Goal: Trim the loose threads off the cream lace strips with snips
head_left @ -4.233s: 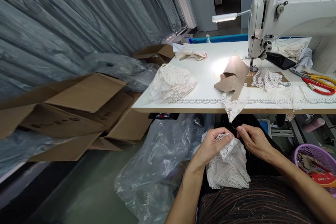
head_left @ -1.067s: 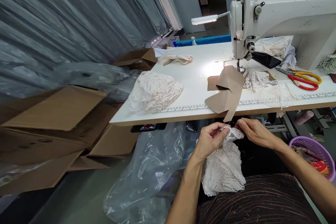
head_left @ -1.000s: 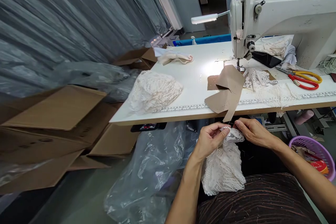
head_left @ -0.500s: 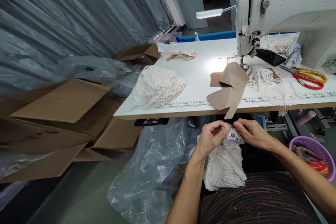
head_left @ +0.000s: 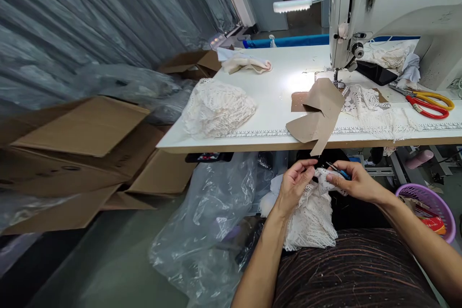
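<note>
White lace fabric (head_left: 312, 226) hangs in folds over my lap, just below the table edge. My left hand (head_left: 293, 184) is closed, thumb and fingers pinching at the upper left edge of the lace. In my right hand (head_left: 357, 182) are small thread snips (head_left: 341, 171) with a blue handle, their dark tips pointing left toward the other hand. The right thumb also presses a bunched part of the lace against the fingers. Exactly what the left fingertips grip is too small to make out fully.
A white sewing machine (head_left: 341, 24) stands on the white table (head_left: 267, 101). Brown paper pieces (head_left: 319, 113), a lace heap (head_left: 218, 108), more lace (head_left: 378, 113) and red- and yellow-handled scissors (head_left: 428, 103) lie there. Cardboard boxes (head_left: 83, 127), clear plastic (head_left: 205, 231) and a purple basket (head_left: 429, 202) surround me.
Blue-handled snips now show in my right hand, which has turned and drawn a bunch of lace slightly right. My left hand still pinches near the lace edge. The view has tilted slightly down.
</note>
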`<action>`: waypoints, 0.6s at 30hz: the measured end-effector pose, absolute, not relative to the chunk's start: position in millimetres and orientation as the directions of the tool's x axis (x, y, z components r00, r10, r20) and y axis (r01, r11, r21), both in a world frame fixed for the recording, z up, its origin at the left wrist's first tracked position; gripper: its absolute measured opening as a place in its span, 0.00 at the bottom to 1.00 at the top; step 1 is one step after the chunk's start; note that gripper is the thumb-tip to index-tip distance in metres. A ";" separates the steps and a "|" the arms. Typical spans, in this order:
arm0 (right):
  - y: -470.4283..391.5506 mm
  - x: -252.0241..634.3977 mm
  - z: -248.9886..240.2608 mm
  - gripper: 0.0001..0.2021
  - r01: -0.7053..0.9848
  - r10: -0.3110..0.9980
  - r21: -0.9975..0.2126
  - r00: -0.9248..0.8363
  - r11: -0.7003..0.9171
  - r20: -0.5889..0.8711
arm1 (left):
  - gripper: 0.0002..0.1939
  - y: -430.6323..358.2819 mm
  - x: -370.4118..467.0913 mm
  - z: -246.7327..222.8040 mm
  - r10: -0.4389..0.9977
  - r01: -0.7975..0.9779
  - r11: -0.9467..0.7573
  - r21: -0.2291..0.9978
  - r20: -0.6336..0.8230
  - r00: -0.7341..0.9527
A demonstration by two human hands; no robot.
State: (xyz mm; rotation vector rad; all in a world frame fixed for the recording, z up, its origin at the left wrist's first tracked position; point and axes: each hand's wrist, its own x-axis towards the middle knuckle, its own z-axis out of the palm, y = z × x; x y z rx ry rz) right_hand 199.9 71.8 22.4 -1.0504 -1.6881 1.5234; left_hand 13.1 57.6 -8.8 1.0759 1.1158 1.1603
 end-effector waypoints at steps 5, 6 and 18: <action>72.4 215.6 28.6 0.20 0.149 0.900 -0.987 -0.422 -0.055 -0.114 | 0.32 42.1 -3.1 -25.8 0.999 0.193 0.049 0.980 -0.053 0.011; 72.1 217.1 28.2 0.20 0.150 0.904 -0.986 -0.407 -0.072 -0.128 | 0.31 38.8 -6.0 -27.3 0.999 0.259 0.045 0.965 -0.051 0.016; 81.7 217.7 17.6 0.18 0.139 0.979 -0.987 -0.197 0.076 0.048 | 0.17 22.0 -14.0 10.9 0.988 0.286 0.010 0.958 -0.053 0.144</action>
